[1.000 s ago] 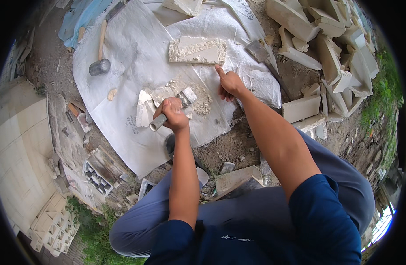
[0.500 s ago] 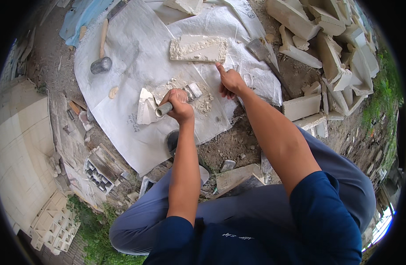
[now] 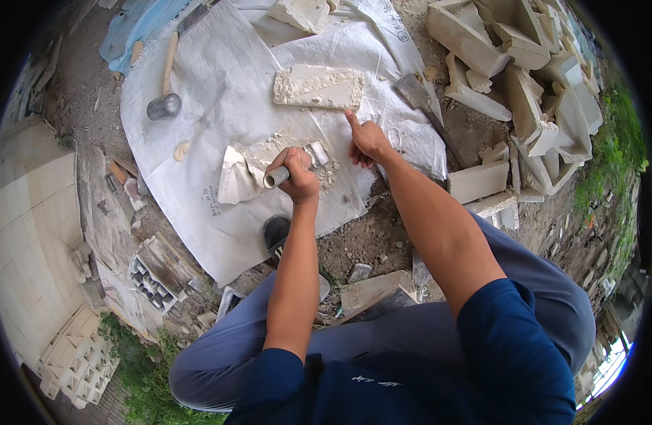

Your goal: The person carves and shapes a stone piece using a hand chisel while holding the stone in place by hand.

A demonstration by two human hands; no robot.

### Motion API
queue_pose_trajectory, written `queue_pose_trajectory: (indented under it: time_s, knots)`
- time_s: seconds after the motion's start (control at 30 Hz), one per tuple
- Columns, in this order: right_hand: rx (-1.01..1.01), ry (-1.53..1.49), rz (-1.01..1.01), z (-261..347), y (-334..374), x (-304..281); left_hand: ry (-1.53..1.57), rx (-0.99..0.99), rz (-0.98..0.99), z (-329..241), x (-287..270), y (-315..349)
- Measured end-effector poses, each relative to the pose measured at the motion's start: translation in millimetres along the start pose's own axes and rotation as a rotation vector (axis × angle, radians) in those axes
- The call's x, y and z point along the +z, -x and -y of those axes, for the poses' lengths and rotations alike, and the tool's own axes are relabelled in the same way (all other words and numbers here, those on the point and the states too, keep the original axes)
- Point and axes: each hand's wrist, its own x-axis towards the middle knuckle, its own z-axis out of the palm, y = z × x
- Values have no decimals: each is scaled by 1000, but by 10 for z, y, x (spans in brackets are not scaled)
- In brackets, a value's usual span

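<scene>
My left hand [image 3: 295, 173] is closed round the grey, pipe-like handle of a hand tool [image 3: 317, 154], whose squarish metal head sticks out past my fingers over white crumbs. Just left of that hand, a broken white chunk [image 3: 235, 177] lies on the white sheet [image 3: 198, 127]. Beyond both hands rests a flat, rectangular white slab [image 3: 317, 86] with a rough, chipped top. My right hand [image 3: 369, 139] reaches toward it, index finger stretched out to its near right corner and the other fingers curled. Nothing can be seen in that hand.
A mallet [image 3: 164, 106] with a dark head and wooden handle lies at the left of the sheet. A flat-bladed tool [image 3: 412, 91] lies at the right. Broken white pieces [image 3: 524, 106] are heaped at the far right. Another chunk [image 3: 300, 14] sits at the top.
The view has shifted slightly, so the sheet and slab sit a little lower. My left hand has moved a little right with the tool. My right index finger remains at the slab's corner.
</scene>
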Motion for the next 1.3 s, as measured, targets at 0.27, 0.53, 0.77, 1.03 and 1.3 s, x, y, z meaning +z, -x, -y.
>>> queue_pose_trajectory:
  time_s: [0.27, 0.53, 0.77, 1.03, 1.3]
  knots:
    - [12, 12, -12, -84, 26, 17, 161, 153, 41, -208, 121, 142]
    - [28, 29, 15, -52, 41, 52, 25, 6, -29, -9, 50, 59]
    - [14, 23, 8, -66, 41, 26, 102, 121, -38, -259, -62, 20]
    - [26, 33, 13, -26, 61, 74, 69, 105, -81, -66, -18, -69]
    - [9, 21, 11, -26, 40, 74, -40, 137, -38, 52, -89, -32]
